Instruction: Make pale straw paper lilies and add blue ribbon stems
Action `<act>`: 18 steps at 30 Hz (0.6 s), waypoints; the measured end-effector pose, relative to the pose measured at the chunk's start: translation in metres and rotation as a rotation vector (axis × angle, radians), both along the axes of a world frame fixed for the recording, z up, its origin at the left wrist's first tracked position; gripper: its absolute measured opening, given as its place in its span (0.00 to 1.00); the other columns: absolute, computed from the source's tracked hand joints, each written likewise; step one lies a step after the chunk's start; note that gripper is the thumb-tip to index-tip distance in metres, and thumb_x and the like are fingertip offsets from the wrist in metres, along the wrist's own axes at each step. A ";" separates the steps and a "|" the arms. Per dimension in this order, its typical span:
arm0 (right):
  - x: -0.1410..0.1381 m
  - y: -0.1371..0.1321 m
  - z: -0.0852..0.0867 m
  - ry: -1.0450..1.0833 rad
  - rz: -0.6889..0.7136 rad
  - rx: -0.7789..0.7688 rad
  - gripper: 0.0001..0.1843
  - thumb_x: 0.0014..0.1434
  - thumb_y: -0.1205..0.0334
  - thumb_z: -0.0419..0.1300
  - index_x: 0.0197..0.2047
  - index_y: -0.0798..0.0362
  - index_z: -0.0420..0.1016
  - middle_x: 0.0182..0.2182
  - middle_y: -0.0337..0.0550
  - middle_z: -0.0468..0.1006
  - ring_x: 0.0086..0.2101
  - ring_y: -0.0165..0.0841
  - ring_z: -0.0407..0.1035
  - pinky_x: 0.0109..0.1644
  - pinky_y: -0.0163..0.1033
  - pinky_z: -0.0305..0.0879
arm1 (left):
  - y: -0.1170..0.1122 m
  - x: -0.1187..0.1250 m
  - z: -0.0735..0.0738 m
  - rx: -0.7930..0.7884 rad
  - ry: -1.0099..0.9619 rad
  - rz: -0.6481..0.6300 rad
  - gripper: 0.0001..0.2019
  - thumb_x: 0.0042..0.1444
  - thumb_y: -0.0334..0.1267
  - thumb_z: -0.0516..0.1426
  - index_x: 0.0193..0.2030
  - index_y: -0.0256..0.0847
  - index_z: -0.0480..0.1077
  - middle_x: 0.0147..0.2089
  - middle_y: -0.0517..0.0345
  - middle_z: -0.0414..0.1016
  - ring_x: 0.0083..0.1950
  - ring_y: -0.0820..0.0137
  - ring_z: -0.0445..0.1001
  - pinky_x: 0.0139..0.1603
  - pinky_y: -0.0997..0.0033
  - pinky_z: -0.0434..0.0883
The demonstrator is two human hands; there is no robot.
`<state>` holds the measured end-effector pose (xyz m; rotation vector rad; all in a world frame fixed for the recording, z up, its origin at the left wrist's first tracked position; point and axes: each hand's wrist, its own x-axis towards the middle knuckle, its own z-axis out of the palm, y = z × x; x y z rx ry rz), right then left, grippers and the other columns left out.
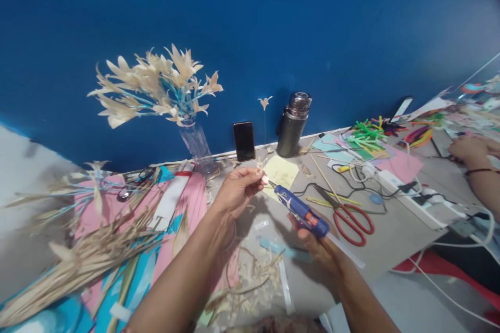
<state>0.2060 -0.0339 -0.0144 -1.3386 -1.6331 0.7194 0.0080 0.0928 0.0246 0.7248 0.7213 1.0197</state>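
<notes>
Over the tabletop, the left hand pinches a pale piece, the right hand grips a glue gun; a slip could cause burns.

Soft, moderately bright light covered the flat grey tabletop, with a shadow beneath the bare right hand. Small glints sat on the shiny steel lid of the dark cylindrical metal flask. The smooth deep-blue wall faded nearly to black at the upper right corner. Fine detail looked smeared; the orange label on the blue plastic glue gun was unreadable. Wide-angle stretching softened the margins, including the long straw-coloured dried bundle.
</notes>
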 end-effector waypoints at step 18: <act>-0.001 -0.007 -0.002 0.067 -0.051 0.135 0.22 0.64 0.40 0.58 0.41 0.50 0.80 0.34 0.49 0.84 0.32 0.42 0.79 0.36 0.41 0.78 | 0.000 0.001 0.000 0.000 0.036 0.025 0.13 0.35 0.34 0.75 0.25 0.32 0.78 0.25 0.56 0.77 0.26 0.77 0.73 0.29 0.80 0.71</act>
